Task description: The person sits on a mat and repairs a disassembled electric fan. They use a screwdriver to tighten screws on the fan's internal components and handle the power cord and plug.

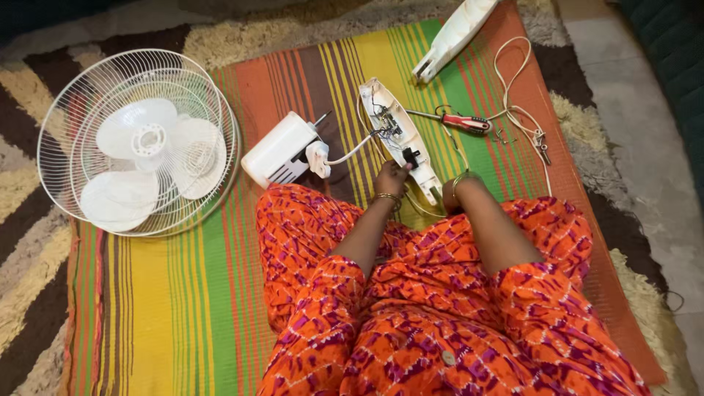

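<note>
Orange patterned lap (pixel 440 315) nearest cam. Just beyond it, open white fan housing (pixel 400 139) lies on striped mat (pixel 183 293), wiring exposed. Left hand (pixel 391 178) fingers pinched on black switch part (pixel 411 156) inside housing. Right hand (pixel 449 196) grips housing's near end; finger closure can't tell. Housing looks light, stiff plastic, wires fragile; hold by rim. Red screwdriver (pixel 462 120) beyond right hand; motor block (pixel 282 150), fan cage (pixel 139 143) left of left hand.

Fan cage (pixel 139 143), screwdriver (pixel 462 121), perhaps cord (pixel 513 110).
</note>
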